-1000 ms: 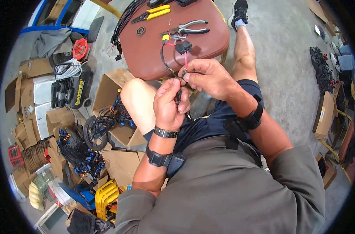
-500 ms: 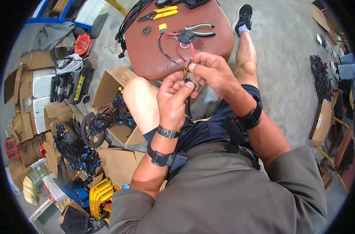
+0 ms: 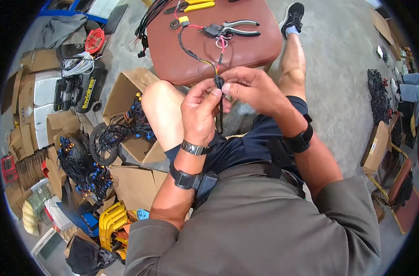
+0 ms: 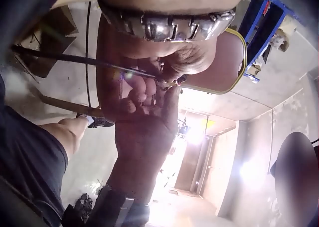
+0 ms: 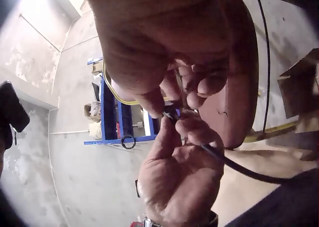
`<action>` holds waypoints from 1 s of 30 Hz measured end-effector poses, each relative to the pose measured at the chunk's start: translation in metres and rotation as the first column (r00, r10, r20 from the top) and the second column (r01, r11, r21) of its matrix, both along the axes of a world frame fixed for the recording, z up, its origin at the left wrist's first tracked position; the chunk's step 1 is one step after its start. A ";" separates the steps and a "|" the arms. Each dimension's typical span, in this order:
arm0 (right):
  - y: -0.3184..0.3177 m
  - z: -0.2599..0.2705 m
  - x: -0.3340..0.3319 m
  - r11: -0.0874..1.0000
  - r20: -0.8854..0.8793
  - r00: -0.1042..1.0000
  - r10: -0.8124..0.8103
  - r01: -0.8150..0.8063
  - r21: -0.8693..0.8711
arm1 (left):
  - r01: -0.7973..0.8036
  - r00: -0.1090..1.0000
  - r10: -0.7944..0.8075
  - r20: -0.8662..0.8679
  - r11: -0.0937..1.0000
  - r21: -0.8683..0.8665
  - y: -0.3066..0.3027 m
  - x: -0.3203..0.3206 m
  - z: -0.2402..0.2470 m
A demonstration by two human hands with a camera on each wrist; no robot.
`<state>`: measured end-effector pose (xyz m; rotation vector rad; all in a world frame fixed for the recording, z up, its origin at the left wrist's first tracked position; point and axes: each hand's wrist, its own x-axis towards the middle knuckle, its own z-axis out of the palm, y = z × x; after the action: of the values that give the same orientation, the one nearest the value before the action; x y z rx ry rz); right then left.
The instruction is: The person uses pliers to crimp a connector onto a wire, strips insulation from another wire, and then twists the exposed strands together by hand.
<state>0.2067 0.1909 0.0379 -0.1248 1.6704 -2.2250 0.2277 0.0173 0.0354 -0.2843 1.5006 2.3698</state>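
Both hands meet over the lap on a wire harness [image 3: 220,108]. My left hand [image 3: 201,112] pinches the black sheathed cable between thumb and fingers. My right hand [image 3: 248,87] pinches the same cable right beside it, where red and yellow wires [image 3: 220,55] leave the sheath. Those wires run up to a black connector [image 3: 211,30] and a yellow connector [image 3: 184,20] lying on the red-brown chair seat [image 3: 246,55]. In the right wrist view the black cable [image 5: 234,166] shows between the fingertips. The left wrist view has the cable [image 4: 79,60] running into the fingers.
Grey-handled pliers [image 3: 237,27] and yellow-handled cutters [image 3: 191,6] lie on the seat. Open cardboard boxes [image 3: 126,99] with black harness bundles [image 3: 83,170] stand on the floor at left. A yellow crate [image 3: 113,227] sits lower left. More boxes and chairs stand at right [image 3: 379,142].
The hands have come lower and closer together on the cable. The connectors on the seat have shifted away up the frame, and the wires now stretch straighter.
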 end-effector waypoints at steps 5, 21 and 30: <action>-0.005 0.000 0.002 0.995 0.082 0.996 -0.044 0.050 -0.080 | -0.017 0.999 0.019 -0.036 0.997 0.072 0.006 -0.003 -0.001; -0.013 0.025 -0.043 0.637 -0.755 0.575 0.314 0.463 0.617 | -0.363 0.921 0.327 -0.212 0.918 -0.160 0.018 -0.023 0.004; -0.030 0.019 -0.054 0.610 -0.685 0.626 0.373 0.391 0.690 | -0.313 0.946 0.325 -0.004 0.907 -0.283 0.003 -0.029 -0.004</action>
<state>0.1528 0.1613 0.0574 -0.9839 2.9848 -1.1404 0.1984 0.0199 0.0316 -0.6944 1.8959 2.3594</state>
